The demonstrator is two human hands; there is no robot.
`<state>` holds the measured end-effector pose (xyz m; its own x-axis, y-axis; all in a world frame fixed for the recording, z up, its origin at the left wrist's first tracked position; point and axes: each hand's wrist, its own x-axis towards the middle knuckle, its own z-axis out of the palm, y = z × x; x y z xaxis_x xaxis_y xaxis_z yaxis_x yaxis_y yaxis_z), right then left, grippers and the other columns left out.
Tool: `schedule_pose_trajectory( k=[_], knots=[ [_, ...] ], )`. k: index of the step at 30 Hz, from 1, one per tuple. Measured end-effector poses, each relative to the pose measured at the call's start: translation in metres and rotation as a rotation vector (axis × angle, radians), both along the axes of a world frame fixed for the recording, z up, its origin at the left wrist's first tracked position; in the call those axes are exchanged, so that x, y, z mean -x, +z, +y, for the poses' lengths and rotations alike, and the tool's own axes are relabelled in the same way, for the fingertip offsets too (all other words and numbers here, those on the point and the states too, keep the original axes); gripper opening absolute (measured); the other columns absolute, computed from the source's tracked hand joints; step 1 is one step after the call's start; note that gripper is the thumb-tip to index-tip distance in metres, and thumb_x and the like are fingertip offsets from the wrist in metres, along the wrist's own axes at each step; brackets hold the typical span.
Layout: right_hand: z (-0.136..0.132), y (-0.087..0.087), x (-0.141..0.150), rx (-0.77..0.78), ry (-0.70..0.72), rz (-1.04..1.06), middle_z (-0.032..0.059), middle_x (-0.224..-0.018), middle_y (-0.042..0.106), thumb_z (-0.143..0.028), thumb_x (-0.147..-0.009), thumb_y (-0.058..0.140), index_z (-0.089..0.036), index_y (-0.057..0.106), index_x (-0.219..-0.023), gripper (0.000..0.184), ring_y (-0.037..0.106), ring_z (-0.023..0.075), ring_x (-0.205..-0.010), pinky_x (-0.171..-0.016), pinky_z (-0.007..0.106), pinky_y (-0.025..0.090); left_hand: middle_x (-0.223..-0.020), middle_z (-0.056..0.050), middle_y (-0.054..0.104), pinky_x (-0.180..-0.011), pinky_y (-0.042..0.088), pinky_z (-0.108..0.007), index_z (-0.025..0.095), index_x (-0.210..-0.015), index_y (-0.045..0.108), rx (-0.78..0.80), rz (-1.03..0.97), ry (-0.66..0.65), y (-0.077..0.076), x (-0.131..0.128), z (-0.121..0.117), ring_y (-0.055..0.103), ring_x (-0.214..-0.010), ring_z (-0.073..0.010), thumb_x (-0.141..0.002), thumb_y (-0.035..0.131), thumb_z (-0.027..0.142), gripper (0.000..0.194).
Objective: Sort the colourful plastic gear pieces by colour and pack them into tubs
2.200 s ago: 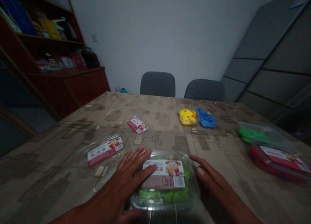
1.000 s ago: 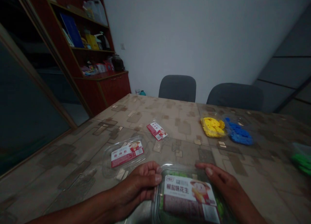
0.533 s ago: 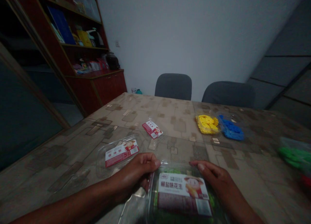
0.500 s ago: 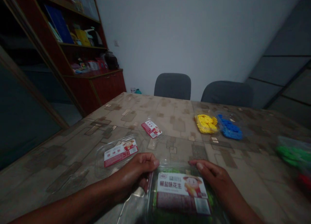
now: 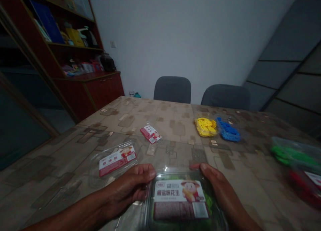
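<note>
A clear plastic container [image 5: 180, 209] with bright green contents is in front of me, at the bottom of the view. Its clear lid carries a white and maroon label [image 5: 179, 194] with a cartoon figure. My left hand [image 5: 137, 182] pinches the lid's rim at the far left corner, thumb on top and fingers curled below. Along the right side, my right hand [image 5: 217, 182] grips the container with the thumb at the far right corner. The near edge of the container is cut off by the frame.
Left of it lies a clear labelled lid [image 5: 114, 162], and farther off a smaller-looking labelled lid [image 5: 150, 133]. Containers with yellow pieces [image 5: 206, 126] and blue pieces [image 5: 228, 130] stand farther back. At right are containers of green pieces [image 5: 292, 154] and red pieces [image 5: 302, 182]. Two chairs [image 5: 172, 89] stand behind.
The view has turned slightly right, so everything sits farther left. Both hands stay on the container, and more of the red container shows at right.
</note>
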<state>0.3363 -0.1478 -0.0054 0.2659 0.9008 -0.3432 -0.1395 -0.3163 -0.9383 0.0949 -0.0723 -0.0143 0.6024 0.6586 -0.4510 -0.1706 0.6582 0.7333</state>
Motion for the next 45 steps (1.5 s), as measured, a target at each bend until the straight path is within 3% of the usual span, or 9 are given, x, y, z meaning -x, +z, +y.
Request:
schedule_pose_trajectory(
  k=[5, 11, 17, 22, 30, 35, 38, 41, 45],
  knots=[
    [0.003, -0.008, 0.001, 0.009, -0.041, 0.091, -0.0052, -0.056, 0.059, -0.062, -0.072, 0.073, -0.021, 0.061, -0.073, 0.043, 0.055, 0.013, -0.049, -0.048, 0.022, 0.044, -0.063, 0.004, 0.056, -0.053, 0.045, -0.017, 0.015, -0.068, 0.056, 0.009, 0.031, 0.003, 0.001, -0.001, 0.002, 0.053, -0.054, -0.0079, -0.062, 0.093, 0.031, 0.041],
    [0.005, -0.009, 0.004, -0.027, -0.055, 0.093, -0.0059, -0.056, 0.056, -0.065, -0.071, 0.073, -0.02, 0.059, -0.071, 0.047, 0.052, 0.0116, -0.049, -0.048, 0.021, 0.042, -0.067, 0.003, 0.056, -0.055, 0.043, -0.02, 0.015, -0.074, 0.059, 0.008, -0.024, 0.009, -0.012, 0.0, 0.002, 0.054, -0.056, -0.0091, -0.068, 0.089, 0.033, 0.036],
    [0.004, -0.004, 0.001, -0.025, -0.016, -0.022, -0.0045, -0.058, 0.059, -0.068, -0.073, 0.068, -0.02, 0.061, -0.074, 0.048, 0.055, 0.0143, -0.05, -0.05, 0.024, 0.043, -0.071, 0.002, 0.055, -0.056, 0.037, -0.022, 0.016, -0.079, 0.061, -0.414, 0.16, 0.058, -0.009, -0.001, -0.009, 0.05, -0.062, -0.0127, -0.081, 0.076, 0.051, 0.038],
    [0.004, -0.001, -0.005, -0.02, 0.006, -0.09, -0.0034, -0.062, 0.062, -0.067, -0.071, 0.069, -0.02, 0.063, -0.073, 0.046, 0.058, 0.0159, -0.057, -0.055, 0.024, 0.045, -0.101, -0.006, 0.065, -0.079, 0.047, -0.032, 0.021, -0.109, 0.066, -0.791, 0.362, -0.047, 0.006, 0.002, -0.015, 0.059, -0.096, -0.0248, -0.098, 0.055, 0.046, 0.03],
    [0.006, -0.003, -0.01, -0.081, -0.049, -0.257, -0.002, -0.063, 0.061, -0.065, -0.074, 0.065, -0.02, 0.066, -0.07, 0.045, 0.058, 0.0183, -0.061, -0.056, 0.026, 0.045, -0.132, -0.009, 0.06, -0.101, 0.043, -0.045, 0.028, -0.127, 0.062, -1.049, 0.462, -0.089, 0.015, 0.009, -0.017, 0.054, -0.121, -0.0332, -0.097, 0.052, 0.051, 0.04],
    [0.006, -0.002, -0.012, -0.096, -0.049, -0.366, 0.0008, -0.066, 0.065, -0.066, -0.074, 0.065, -0.021, 0.07, -0.07, 0.046, 0.06, 0.0219, -0.065, -0.058, 0.028, 0.048, -0.156, -0.007, 0.042, -0.117, 0.025, -0.052, 0.034, -0.145, 0.049, -1.337, 0.502, -0.177, 0.019, 0.016, -0.027, 0.035, -0.141, -0.0407, -0.076, 0.078, 0.059, 0.079],
    [0.005, -0.001, -0.013, -0.107, -0.063, -0.409, 0.0029, -0.071, 0.069, -0.066, -0.075, 0.064, -0.022, 0.071, -0.07, 0.045, 0.065, 0.026, -0.074, -0.065, 0.03, 0.051, -0.157, -0.006, 0.041, -0.116, 0.03, -0.05, 0.034, -0.145, 0.048, -1.402, 0.54, -0.228, 0.022, 0.014, -0.029, 0.037, -0.142, -0.0363, -0.087, 0.072, 0.045, 0.064],
    [0.004, 0.003, -0.015, -0.125, -0.127, -0.466, 0.0034, -0.075, 0.072, -0.064, -0.077, 0.062, -0.023, 0.074, -0.073, 0.043, 0.068, 0.0276, -0.08, -0.07, 0.031, 0.053, -0.146, -0.007, 0.053, -0.111, 0.038, -0.045, 0.029, -0.136, 0.055, -1.411, 0.529, -0.119, 0.027, 0.007, -0.027, 0.047, -0.133, -0.0292, -0.097, 0.055, 0.026, 0.039],
    [0.003, 0.007, -0.024, -0.095, -0.1, -0.481, 0.0038, -0.082, 0.076, -0.066, -0.076, 0.062, -0.022, 0.078, -0.083, 0.047, 0.07, 0.0278, -0.08, -0.066, 0.029, 0.055, -0.122, -0.006, 0.066, -0.096, 0.048, -0.036, 0.024, -0.115, 0.066, -1.304, 0.384, 0.002, 0.037, -0.005, -0.018, 0.06, -0.114, -0.0225, -0.093, 0.049, 0.013, 0.03]
  ],
)
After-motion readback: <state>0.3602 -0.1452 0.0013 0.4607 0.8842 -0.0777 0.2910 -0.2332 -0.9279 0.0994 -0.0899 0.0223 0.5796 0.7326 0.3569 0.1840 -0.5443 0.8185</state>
